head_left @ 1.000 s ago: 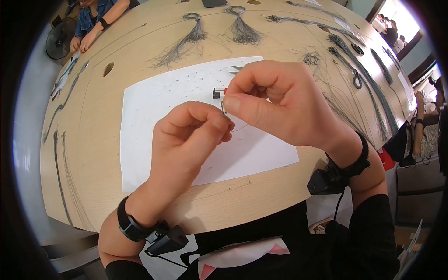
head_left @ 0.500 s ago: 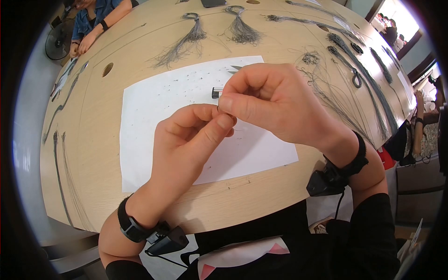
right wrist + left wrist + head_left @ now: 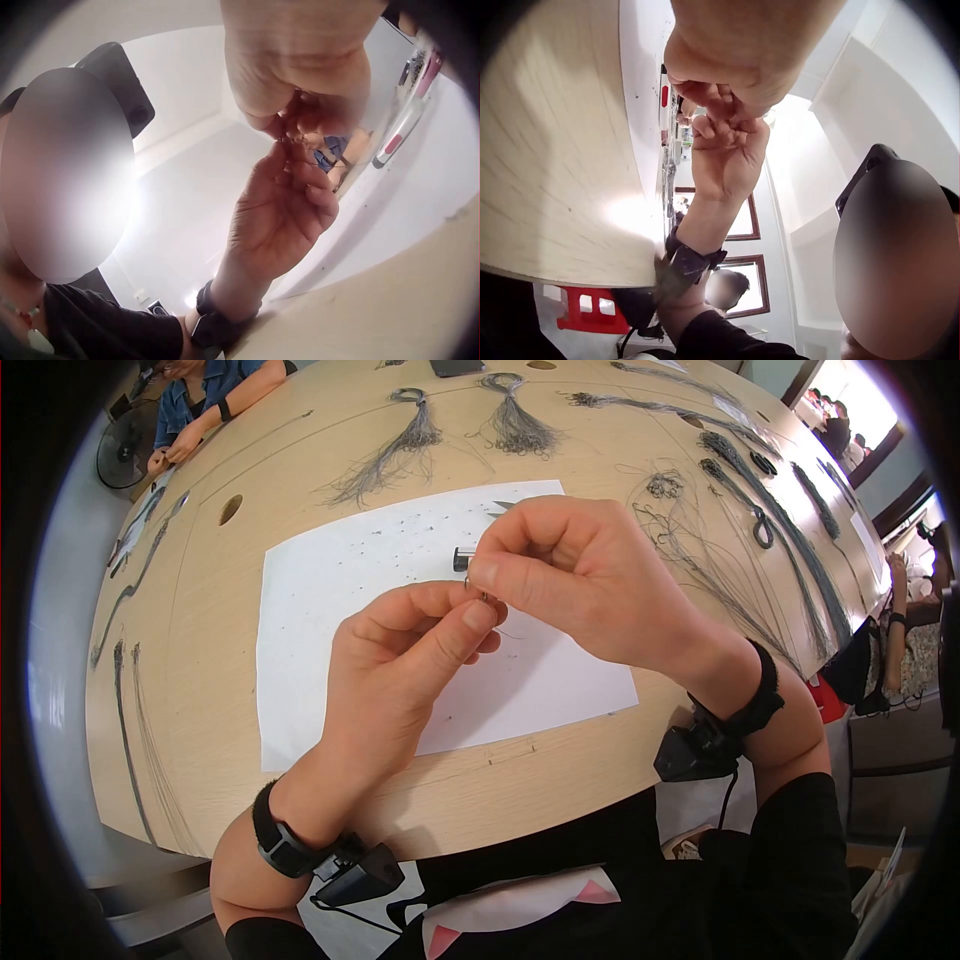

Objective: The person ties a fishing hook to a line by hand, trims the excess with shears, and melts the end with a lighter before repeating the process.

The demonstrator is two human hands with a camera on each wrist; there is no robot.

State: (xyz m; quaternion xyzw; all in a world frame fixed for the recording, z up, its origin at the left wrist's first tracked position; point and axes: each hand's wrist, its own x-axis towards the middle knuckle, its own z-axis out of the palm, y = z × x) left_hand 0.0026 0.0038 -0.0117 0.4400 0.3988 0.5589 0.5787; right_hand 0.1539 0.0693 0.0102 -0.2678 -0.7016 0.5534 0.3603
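Observation:
Over the white paper (image 3: 330,660), both hands meet at the fingertips in the head view. My left hand (image 3: 395,645) pinches a small dark wire hook (image 3: 486,598) between thumb and forefinger. From these fingers a thin line (image 3: 512,636) trails out to the right. Thumb and forefinger of my right hand (image 3: 585,575) are pressed together just above, right at the hook's upper end. I cannot tell which part the right fingers pinch. In the right wrist view, the left hand's (image 3: 281,217) fingertips reach up against the right hand's (image 3: 300,67) fingers.
A silver tool with a black end (image 3: 462,559) lies on the paper, partly behind the right hand. Dark specks dot the sheet. Bundles of thin grey line (image 3: 520,425) lie around the table (image 3: 250,620). Another person (image 3: 205,405) sits at the far left.
The right hand has shifted slightly left and down, bringing its fingertips closer over the left fingertips. The left hand has barely moved and keeps its pinch.

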